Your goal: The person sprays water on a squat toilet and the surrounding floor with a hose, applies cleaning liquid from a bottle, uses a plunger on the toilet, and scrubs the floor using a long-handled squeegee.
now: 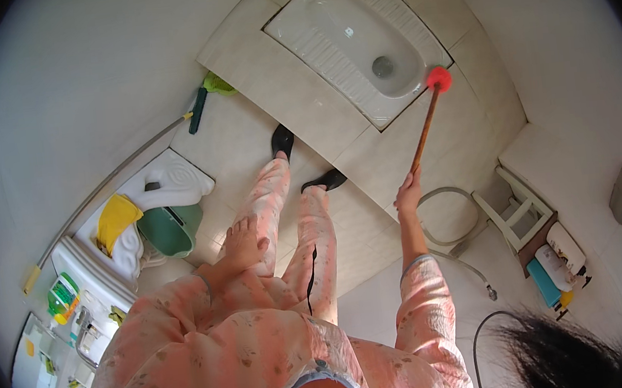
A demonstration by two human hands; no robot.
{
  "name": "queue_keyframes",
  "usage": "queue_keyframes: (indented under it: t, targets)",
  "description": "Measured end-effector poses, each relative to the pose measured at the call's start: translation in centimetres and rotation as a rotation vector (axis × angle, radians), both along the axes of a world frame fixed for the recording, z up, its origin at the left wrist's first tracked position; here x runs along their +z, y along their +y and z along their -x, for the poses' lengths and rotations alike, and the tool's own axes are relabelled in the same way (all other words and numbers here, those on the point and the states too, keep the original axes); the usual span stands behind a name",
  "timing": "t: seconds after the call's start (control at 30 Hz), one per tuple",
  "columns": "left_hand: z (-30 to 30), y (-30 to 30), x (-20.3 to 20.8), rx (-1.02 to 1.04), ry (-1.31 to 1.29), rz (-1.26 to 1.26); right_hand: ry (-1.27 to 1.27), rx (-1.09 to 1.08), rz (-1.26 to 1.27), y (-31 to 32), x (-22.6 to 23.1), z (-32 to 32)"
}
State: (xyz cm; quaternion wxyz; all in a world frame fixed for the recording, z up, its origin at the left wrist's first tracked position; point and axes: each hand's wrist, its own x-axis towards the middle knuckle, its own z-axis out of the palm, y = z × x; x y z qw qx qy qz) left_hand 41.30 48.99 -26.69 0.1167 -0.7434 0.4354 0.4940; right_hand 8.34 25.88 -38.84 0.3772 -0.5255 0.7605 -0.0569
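My right hand is closed round the wooden handle of a toilet brush. Its round red bristle head is at the near right rim of a white squat toilet, over the edge where the ceramic meets the tiles. Whether the bristles press on the surface is hard to tell. My left hand lies on my left thigh with its fingers apart, holding nothing.
A tiled step raises the toilet above the floor where my feet stand. A long-handled floor squeegee leans at left, near a green bucket and a yellow cloth. At right are a coiled hose and a pale stool.
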Motion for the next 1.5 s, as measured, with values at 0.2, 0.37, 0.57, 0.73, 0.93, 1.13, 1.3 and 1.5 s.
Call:
queue_keyframes:
  t: [0.2,0.37,0.57,0.73,0.93,1.13,1.3,1.5]
  targets:
    - [0.4,2.1,0.7,-0.044,-0.06,0.068,0.034,0.134,-0.118,14.7,5.9,-4.5]
    - [0.3,0.3,-0.5,-0.113,-0.005,0.064,0.034,-0.007,-0.004,-1.6,0.6,-2.1]
    - [-0.2,1.7,0.2,-0.161,-0.045,0.112,-0.04,0.112,-0.089,13.7,4.3,-5.4]
    - [-0.2,-0.1,-0.2,-0.194,0.025,0.149,0.009,0.069,0.02,4.8,0.8,-5.3]
    - [0.0,0.5,-1.1,-0.172,0.002,0.151,-0.367,-0.296,-0.494,-3.7,4.8,-6.9]
    - [0.5,-0.5,-0.3,-0.107,-0.01,0.146,-1.159,-1.054,-0.79,-12.8,9.1,-8.2]
    - [0.3,-1.2,-0.3,-0.064,-0.038,0.149,-1.652,-1.203,-0.816,-21.4,5.0,-11.2]
    - [0.2,-1.2,0.3,-0.02,-0.045,0.181,-1.482,-1.147,-0.876,-22.5,-0.6,-12.3]
